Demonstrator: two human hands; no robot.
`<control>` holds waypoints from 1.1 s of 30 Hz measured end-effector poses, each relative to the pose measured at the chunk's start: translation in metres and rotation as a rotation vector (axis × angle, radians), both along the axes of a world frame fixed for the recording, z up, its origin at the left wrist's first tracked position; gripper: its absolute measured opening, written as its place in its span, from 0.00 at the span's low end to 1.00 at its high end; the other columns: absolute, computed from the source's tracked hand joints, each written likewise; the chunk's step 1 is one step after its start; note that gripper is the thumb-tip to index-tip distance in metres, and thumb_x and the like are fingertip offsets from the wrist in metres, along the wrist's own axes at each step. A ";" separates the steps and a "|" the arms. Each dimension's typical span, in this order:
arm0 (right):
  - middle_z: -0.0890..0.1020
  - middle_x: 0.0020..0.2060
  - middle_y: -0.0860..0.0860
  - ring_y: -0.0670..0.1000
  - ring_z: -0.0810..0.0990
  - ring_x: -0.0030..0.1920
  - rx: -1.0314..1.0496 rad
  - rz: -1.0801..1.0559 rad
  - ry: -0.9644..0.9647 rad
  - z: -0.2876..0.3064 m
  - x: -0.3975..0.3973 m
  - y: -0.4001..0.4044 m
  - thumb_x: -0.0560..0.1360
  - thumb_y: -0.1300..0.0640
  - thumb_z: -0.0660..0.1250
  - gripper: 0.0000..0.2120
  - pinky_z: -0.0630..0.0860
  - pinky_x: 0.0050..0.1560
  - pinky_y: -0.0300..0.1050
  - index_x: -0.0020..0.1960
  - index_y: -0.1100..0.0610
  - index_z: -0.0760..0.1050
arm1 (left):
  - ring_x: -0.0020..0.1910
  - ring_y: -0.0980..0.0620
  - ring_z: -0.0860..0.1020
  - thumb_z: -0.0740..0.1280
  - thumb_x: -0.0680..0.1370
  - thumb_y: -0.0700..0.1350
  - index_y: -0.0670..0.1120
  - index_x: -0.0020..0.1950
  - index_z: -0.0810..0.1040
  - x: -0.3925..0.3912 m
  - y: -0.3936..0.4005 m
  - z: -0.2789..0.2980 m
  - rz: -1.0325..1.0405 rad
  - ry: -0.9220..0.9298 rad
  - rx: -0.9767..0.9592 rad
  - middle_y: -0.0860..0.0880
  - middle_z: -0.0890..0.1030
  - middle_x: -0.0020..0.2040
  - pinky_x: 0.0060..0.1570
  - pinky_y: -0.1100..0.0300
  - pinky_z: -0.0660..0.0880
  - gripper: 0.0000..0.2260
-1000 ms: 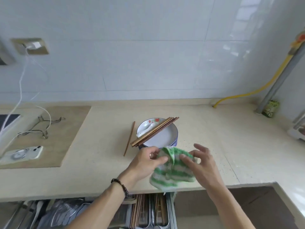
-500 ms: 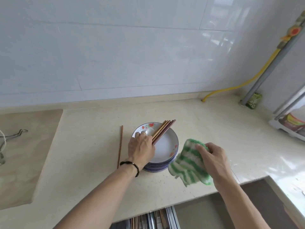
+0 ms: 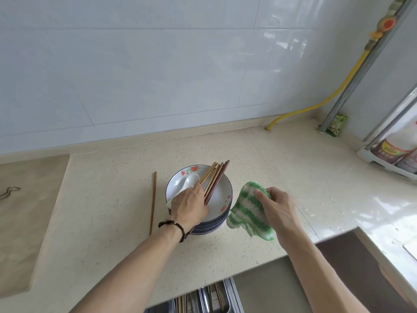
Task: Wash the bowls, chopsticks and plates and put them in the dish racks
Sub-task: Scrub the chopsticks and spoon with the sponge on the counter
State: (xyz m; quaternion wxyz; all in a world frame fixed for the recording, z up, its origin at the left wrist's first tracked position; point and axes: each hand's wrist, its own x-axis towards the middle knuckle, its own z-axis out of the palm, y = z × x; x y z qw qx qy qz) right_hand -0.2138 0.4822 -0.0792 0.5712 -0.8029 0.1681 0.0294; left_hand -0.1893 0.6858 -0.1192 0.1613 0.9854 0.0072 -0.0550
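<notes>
speckled beige countertop (image 3: 259,154), stack of bowls (image 3: 216,220) under the left hand's grip, lone chopstick (image 3: 153,199) just left of it (flat on the counter)

A pale speckled stone countertop (image 3: 259,154) runs along a glossy white-tiled wall (image 3: 158,64) that catches soft daylight. A yellow hose (image 3: 334,96) curves down beside a grey metal pipe (image 3: 361,71) in the right corner.

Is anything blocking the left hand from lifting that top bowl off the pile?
Yes. A bundle of chopsticks and a white spoon lie in the top bowl, and the left hand rests on them. The right hand holds a green cloth beside the pile.
</notes>
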 end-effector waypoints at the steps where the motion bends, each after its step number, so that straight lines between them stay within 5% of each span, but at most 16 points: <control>1: 0.81 0.38 0.57 0.53 0.80 0.35 -0.006 0.006 0.000 0.000 0.000 -0.002 0.79 0.51 0.68 0.12 0.76 0.33 0.44 0.45 0.61 0.78 | 0.49 0.44 0.81 0.65 0.78 0.41 0.45 0.55 0.72 -0.001 -0.001 0.000 -0.001 0.013 -0.002 0.46 0.81 0.48 0.39 0.56 0.70 0.07; 12: 0.79 0.36 0.56 0.51 0.78 0.33 0.017 0.011 0.002 -0.001 -0.003 -0.017 0.79 0.51 0.69 0.14 0.73 0.31 0.42 0.46 0.63 0.78 | 0.42 0.47 0.75 0.62 0.83 0.45 0.43 0.49 0.75 0.001 0.000 0.005 0.150 0.012 -0.200 0.47 0.79 0.43 0.38 0.58 0.68 0.07; 17: 0.83 0.39 0.57 0.55 0.84 0.36 0.154 -0.044 -0.023 0.004 0.001 -0.014 0.79 0.52 0.68 0.11 0.81 0.36 0.49 0.45 0.59 0.77 | 0.35 0.55 0.80 0.66 0.82 0.43 0.41 0.47 0.82 -0.001 0.007 0.020 0.321 0.139 -0.738 0.49 0.84 0.39 0.37 0.62 0.75 0.09; 22: 0.84 0.47 0.60 0.62 0.86 0.44 0.361 -0.119 -0.119 0.023 0.007 0.001 0.80 0.53 0.67 0.07 0.83 0.46 0.63 0.48 0.57 0.75 | 0.32 0.51 0.81 0.65 0.82 0.38 0.39 0.52 0.80 -0.009 0.006 0.039 0.337 0.275 -1.260 0.44 0.82 0.39 0.30 0.63 0.75 0.05; 28: 0.84 0.49 0.58 0.58 0.85 0.49 0.547 -0.127 -0.114 0.044 0.008 0.027 0.82 0.54 0.64 0.07 0.83 0.49 0.54 0.56 0.58 0.75 | 0.26 0.55 0.71 0.63 0.83 0.39 0.43 0.49 0.78 -0.008 0.001 0.045 0.325 0.164 -1.074 0.47 0.78 0.36 0.26 0.66 0.66 0.06; 33: 0.83 0.49 0.59 0.59 0.84 0.48 0.634 -0.122 -0.067 0.043 0.009 0.036 0.80 0.57 0.66 0.07 0.82 0.53 0.58 0.55 0.60 0.75 | 0.23 0.57 0.66 0.59 0.85 0.41 0.43 0.50 0.76 -0.010 -0.002 0.050 0.288 0.209 -1.330 0.48 0.73 0.33 0.21 0.67 0.62 0.08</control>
